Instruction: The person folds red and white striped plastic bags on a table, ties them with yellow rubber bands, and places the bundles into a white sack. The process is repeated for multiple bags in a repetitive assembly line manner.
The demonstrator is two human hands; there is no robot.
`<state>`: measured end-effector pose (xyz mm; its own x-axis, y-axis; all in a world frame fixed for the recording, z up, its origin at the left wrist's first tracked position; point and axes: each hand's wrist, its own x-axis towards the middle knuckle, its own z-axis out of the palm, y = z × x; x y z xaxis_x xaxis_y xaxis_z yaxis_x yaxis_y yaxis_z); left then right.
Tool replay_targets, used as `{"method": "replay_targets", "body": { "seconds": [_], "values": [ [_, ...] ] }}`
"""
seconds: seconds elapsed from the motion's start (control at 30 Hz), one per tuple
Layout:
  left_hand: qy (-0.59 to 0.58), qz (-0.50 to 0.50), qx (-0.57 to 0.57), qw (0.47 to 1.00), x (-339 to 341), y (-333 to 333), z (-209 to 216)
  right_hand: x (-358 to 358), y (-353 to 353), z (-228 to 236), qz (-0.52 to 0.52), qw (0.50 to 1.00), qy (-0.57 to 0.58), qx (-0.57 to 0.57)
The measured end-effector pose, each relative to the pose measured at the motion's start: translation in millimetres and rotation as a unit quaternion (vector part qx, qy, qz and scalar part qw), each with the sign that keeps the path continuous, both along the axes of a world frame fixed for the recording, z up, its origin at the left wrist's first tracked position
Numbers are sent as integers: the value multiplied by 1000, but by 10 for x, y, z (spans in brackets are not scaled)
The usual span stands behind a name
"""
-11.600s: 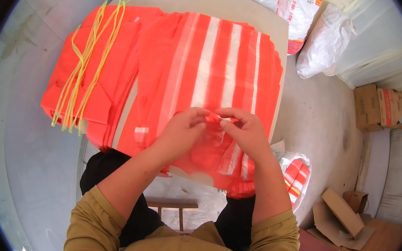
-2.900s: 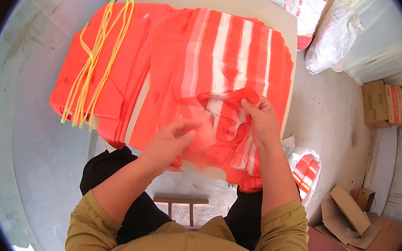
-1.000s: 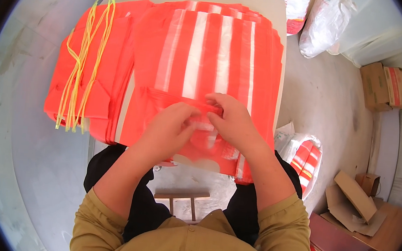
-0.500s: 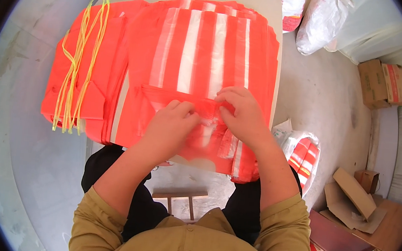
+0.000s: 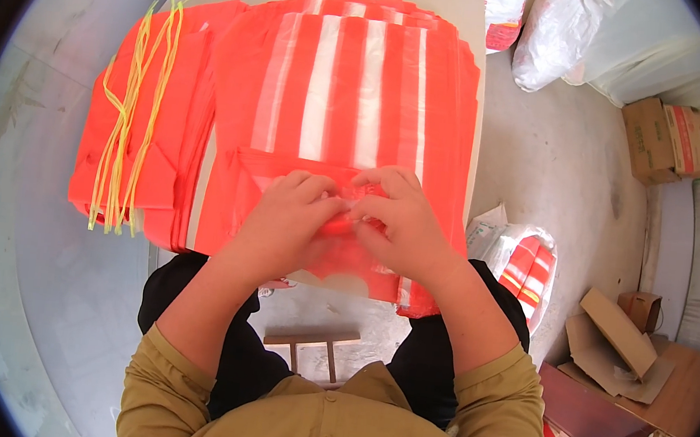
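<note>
A pile of red plastic bags with clear stripes (image 5: 346,83) lies in front of me. At its near edge both hands pinch a thin, crumpled piece of the top red plastic bag (image 5: 330,254). My left hand (image 5: 296,209) has its fingers curled, the thumb and forefinger pressed together. Close by on its right, my right hand (image 5: 396,219) holds the film with its fingertips, almost touching the left. The near folds of the film are blurred.
Yellow ties (image 5: 130,121) lie over a folded red stack (image 5: 152,174) at the left. A clear sack of striped red bags (image 5: 530,270) stands on the floor right of the table. Cardboard boxes (image 5: 667,144) and white sacks (image 5: 560,36) are farther right.
My right hand has come nearer to my left, and the film between them is more gathered. The whole view has shifted slightly.
</note>
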<state>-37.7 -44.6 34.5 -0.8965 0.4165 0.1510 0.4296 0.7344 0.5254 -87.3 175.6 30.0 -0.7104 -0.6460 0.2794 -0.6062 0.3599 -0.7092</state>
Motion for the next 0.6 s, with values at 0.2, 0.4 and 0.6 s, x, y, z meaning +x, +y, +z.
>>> {"method": "replay_targets", "body": {
  "seconds": [0.2, 0.4, 0.6],
  "values": [
    [-45, 91, 117, 988, -78, 16, -202, -242, 400, 93, -167, 976, -127, -59],
    [-120, 140, 236, 954, -121, 23, -191, -416, 1012, -44, -284, 925, -252, -34],
    [-166, 164, 287, 929, -119, 9, -258, -268, 878, -60, -235, 939, -249, -15]
  ]
}}
